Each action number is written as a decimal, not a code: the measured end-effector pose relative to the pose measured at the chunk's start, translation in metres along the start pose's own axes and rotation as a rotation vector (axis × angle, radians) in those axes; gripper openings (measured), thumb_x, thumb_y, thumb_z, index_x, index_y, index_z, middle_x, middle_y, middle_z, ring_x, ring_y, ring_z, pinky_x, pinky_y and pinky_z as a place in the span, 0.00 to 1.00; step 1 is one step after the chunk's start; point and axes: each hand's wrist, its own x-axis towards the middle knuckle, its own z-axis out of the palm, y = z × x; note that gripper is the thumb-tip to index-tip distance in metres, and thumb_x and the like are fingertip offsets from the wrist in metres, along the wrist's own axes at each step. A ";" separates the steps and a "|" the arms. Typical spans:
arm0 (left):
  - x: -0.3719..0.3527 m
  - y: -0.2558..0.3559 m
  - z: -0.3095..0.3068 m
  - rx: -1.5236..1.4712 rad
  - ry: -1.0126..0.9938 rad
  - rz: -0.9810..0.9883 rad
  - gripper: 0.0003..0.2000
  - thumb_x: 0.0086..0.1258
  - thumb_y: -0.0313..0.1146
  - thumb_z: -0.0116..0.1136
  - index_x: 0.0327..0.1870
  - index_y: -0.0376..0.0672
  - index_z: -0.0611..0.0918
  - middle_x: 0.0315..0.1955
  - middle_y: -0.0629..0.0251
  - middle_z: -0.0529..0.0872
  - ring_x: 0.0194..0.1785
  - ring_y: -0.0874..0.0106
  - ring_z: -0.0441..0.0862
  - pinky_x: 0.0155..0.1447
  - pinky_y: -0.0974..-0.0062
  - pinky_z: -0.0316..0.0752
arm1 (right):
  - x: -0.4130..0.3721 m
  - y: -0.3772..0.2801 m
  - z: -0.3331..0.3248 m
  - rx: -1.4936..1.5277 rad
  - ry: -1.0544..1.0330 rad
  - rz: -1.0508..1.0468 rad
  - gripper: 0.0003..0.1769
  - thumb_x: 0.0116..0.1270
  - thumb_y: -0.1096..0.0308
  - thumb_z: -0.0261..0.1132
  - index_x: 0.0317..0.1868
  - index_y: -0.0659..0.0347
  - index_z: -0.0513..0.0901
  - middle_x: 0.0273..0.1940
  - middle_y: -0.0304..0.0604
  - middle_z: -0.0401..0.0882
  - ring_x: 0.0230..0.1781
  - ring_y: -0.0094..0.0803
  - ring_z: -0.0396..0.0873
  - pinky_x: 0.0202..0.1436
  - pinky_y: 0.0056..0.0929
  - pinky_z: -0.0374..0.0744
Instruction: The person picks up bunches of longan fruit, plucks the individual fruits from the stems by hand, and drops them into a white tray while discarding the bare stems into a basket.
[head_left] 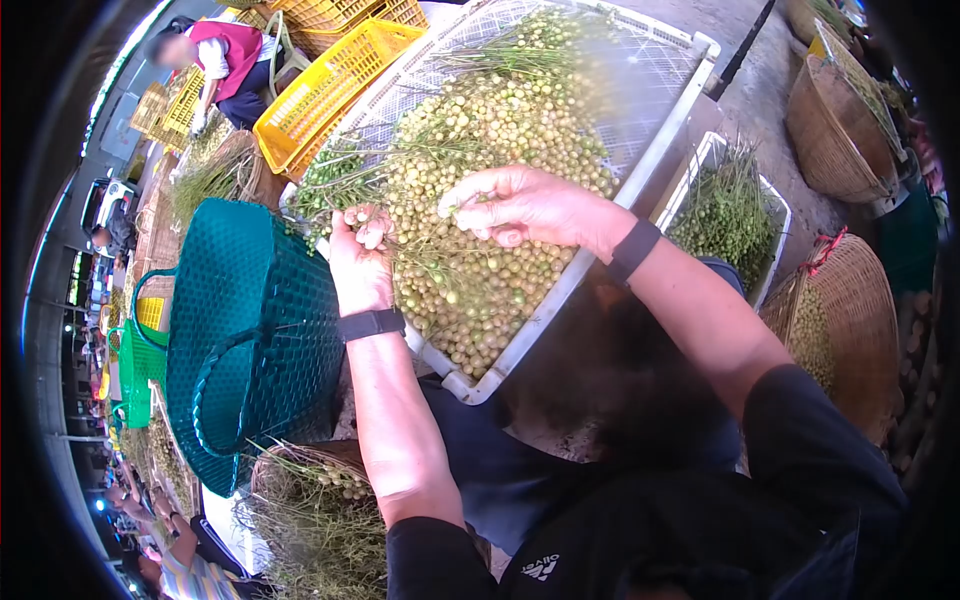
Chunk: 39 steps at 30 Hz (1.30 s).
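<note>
A white mesh tray (535, 325) in front of me holds a thick heap of small round yellow-green fruits (470, 130), with thin green stems among them. My left hand (364, 245) is over the tray's left side, its fingers curled round thin green stems (345, 180). To its right, my right hand (510, 205) hovers above the fruit heap. Its thumb and fingertips are pinched together; whatever lies between them is too small to name. A dark band circles each wrist.
A teal woven basket (215, 300) stands left of the tray, with yellow crates (330, 90) beyond. Stripped stems (320, 530) pile up below it. On the right are a white crate (775, 195) of green fruit and wicker baskets (865, 320). A person in a red vest (235, 50) works at far left.
</note>
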 end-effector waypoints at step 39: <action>0.011 -0.003 -0.008 0.156 0.065 0.291 0.22 0.76 0.48 0.27 0.23 0.45 0.64 0.18 0.67 0.64 0.18 0.77 0.56 0.19 0.81 0.56 | 0.001 0.006 0.017 -0.194 0.149 0.070 0.11 0.63 0.66 0.64 0.38 0.67 0.82 0.23 0.34 0.74 0.17 0.13 0.62 0.15 0.14 0.56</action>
